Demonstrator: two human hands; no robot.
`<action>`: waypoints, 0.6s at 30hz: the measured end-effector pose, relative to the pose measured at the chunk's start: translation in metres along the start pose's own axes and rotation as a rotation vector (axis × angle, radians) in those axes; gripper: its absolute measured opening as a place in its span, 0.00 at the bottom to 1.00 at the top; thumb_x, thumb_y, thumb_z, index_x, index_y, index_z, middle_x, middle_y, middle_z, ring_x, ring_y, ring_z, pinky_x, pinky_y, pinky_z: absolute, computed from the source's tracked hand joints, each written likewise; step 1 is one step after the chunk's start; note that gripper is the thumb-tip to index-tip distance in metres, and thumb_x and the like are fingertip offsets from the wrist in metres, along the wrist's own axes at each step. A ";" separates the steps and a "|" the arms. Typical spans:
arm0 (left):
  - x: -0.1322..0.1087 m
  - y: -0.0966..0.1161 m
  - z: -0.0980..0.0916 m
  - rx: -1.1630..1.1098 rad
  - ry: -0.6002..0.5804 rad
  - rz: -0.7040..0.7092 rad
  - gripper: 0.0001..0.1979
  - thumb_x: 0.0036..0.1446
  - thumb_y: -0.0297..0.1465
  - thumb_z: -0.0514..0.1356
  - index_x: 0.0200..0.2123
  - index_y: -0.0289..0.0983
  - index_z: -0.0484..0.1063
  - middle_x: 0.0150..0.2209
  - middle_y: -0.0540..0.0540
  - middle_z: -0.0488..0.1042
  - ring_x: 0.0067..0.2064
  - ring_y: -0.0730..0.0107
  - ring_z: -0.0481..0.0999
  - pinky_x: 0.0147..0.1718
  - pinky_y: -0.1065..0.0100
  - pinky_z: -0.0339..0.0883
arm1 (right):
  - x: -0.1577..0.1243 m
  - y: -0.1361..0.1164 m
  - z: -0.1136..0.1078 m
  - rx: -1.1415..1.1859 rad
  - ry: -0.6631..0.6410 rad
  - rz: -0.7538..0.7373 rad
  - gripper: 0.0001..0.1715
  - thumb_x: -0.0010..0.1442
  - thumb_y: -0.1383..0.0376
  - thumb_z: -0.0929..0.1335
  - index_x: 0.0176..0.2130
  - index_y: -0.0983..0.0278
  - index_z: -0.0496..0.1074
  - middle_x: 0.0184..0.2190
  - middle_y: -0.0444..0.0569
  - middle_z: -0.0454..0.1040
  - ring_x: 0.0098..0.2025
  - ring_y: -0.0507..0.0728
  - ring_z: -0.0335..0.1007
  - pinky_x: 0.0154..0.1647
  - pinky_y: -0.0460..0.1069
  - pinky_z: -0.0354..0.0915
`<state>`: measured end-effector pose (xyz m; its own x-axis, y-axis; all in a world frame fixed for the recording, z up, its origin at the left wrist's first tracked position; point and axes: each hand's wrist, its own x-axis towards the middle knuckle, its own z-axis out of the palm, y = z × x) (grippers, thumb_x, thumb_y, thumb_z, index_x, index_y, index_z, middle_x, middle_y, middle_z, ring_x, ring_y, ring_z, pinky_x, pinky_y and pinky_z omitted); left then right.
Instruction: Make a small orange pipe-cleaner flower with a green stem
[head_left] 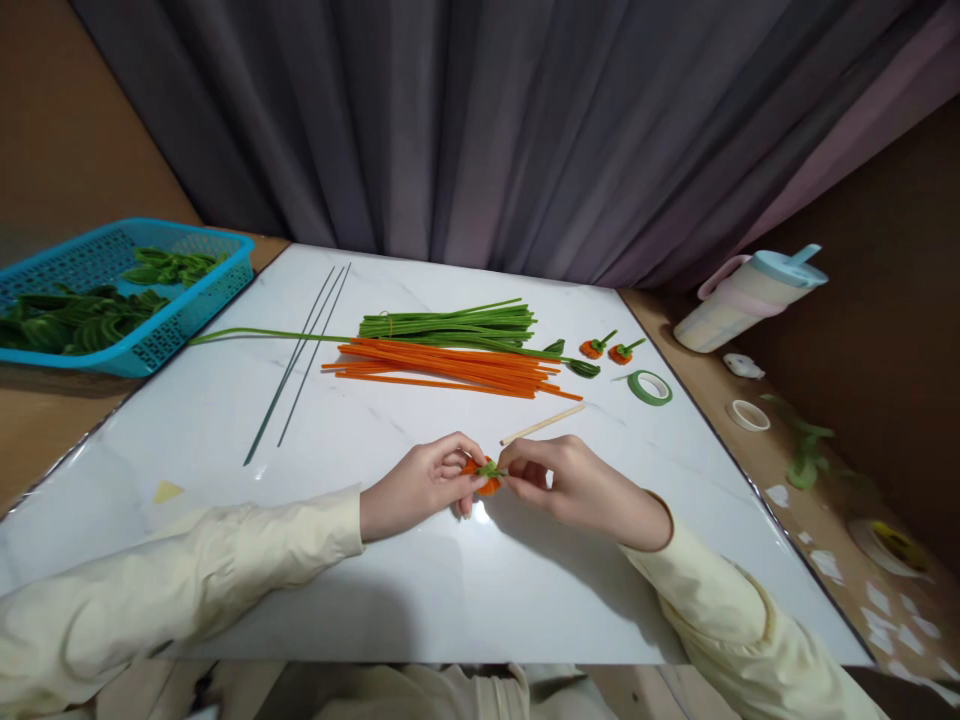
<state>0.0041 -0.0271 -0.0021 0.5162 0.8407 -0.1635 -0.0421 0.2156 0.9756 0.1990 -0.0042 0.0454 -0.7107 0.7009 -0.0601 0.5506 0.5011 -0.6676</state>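
White marble-look tabletop (225, 420) before a grey curtain (480, 120), with a blue basket (187, 300) of green leaves (82, 320) far left. Near the front edge, the left hand (420, 487) pinches a small orange pipe-cleaner piece (487, 486) from its left. The right hand (577, 485), fingertips pressed together, pinches its green tuft (491, 468) from the right, equally near.

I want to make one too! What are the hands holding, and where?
A small orange piece with a green top: left hand pinches its orange body, right hand the green top.
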 end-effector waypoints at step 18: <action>0.002 0.004 -0.006 -0.118 -0.061 -0.040 0.19 0.50 0.35 0.62 0.44 0.34 0.63 0.30 0.47 0.70 0.25 0.75 0.70 0.28 0.67 0.66 | 0.003 0.027 -0.017 -0.105 0.054 -0.148 0.07 0.58 0.70 0.64 0.35 0.66 0.73 0.28 0.47 0.76 0.28 0.51 0.71 0.30 0.45 0.64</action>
<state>-0.0004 -0.0216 0.0002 0.5703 0.7994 -0.1889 -0.1194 0.3082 0.9438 0.2197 0.0199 0.0400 -0.7646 0.6402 0.0748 0.4863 0.6491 -0.5849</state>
